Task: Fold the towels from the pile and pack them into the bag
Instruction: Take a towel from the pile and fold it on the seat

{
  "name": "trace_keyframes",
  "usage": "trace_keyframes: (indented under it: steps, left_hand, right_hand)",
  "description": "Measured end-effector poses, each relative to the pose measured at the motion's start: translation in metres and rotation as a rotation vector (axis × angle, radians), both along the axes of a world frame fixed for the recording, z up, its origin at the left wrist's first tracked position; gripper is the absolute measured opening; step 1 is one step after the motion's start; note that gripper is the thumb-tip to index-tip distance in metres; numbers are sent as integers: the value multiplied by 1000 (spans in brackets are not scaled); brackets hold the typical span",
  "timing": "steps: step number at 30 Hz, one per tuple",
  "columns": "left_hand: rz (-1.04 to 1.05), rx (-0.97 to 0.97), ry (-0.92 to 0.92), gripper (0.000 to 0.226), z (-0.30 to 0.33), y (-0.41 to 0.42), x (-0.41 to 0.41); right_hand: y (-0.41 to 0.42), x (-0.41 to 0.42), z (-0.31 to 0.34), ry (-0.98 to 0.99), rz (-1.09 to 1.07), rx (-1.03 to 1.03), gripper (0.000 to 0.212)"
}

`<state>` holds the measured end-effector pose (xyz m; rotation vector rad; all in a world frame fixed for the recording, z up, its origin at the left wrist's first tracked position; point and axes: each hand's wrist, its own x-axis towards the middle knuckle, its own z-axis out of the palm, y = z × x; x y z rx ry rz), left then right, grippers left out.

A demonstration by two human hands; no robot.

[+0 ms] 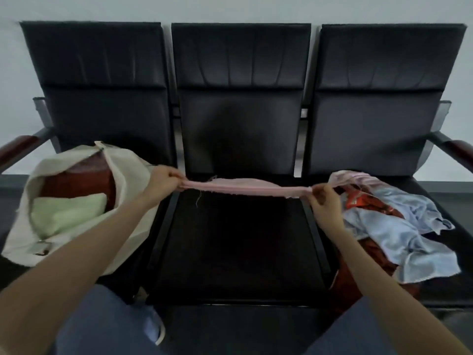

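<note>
Both forearms out, left hand (163, 181) and right hand (323, 198) pinching pink towel (245, 187) taut over middle seat (235, 242), mid-fold; next likely halve, then canvas bag (128, 165).

Single head view, forward-down, close over bench (240, 139)

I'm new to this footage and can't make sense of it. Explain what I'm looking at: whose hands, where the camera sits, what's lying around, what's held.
There is no machine here: a person wears the camera on the head, looking down at their own arms. The left hand and right hand each pinch one end of a pink towel, stretched above the middle black seat. On the left seat sits an open cream cloth bag with a folded green towel inside. On the right seat lies a loose pile of blue, pink and red towels.
</note>
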<state>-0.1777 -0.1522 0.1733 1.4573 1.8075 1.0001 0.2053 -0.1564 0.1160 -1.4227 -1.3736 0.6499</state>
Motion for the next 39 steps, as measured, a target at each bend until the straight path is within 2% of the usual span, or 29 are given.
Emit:
trace_keyframes:
  steps: [2,4,7,10,12,14,16,17,21,24,26,29,31,33,34,36,39]
  left_hand:
    - [-3,-83,62,22,-50,-21,-7]
    - [-5,-174,105,30,-97,-43,-16]
    - [-9,-249,197,34,-147,-76,-25]
    - [-80,-225,333,35,-173,-107,-31]
    - [-181,-200,428,35,-183,-121,-35]
    - [-224,-275,609,24,-182,-127,-31]
    - [-222,-325,798,32,-176,-129,-11]
    - [-249,-296,811,37,-172,-129,3]
    - [-583,-62,572,43,-169,-135,73]
    - [-724,46,470,45,-175,-132,129]
    - [-745,68,431,44,-178,-127,158]
    - [-718,80,346,29,-187,-121,182]
    - [-693,44,310,18,-193,-119,187]
    - [-689,9,315,16,-195,-116,190]
    - [-703,-5,325,17,-196,-114,190]
    - [-729,-49,328,18,-196,-113,191]
    - [-750,-82,320,19,-192,-112,191]
  right_hand:
    - [-24,-7,-39,-37,23,-95,13]
    - [-48,-14,-71,-61,56,-188,14]
    - [-80,-17,-102,-123,116,-260,22]
    - [-106,-15,-118,-246,206,-295,30]
    - [-116,-13,-122,-307,264,-306,26]
    - [-120,-11,-123,-332,289,-335,18]
    - [-121,-10,-125,-351,287,-354,15]
    - [-121,-9,-126,-375,281,-348,17]
    - [-120,-10,-120,-461,295,-327,21]
    - [-118,-7,-116,-461,291,-324,21]
    - [-118,-4,-112,-454,299,-318,18]
    - [-113,-1,-103,-452,377,-395,17]
    - [-103,6,-94,-420,500,-518,17]
    - [-86,13,-82,-371,636,-694,9]
    - [-73,15,-80,-356,637,-755,9]
    - [-40,14,-85,-317,488,-747,11]
    - [21,3,-109,-258,122,-664,7]
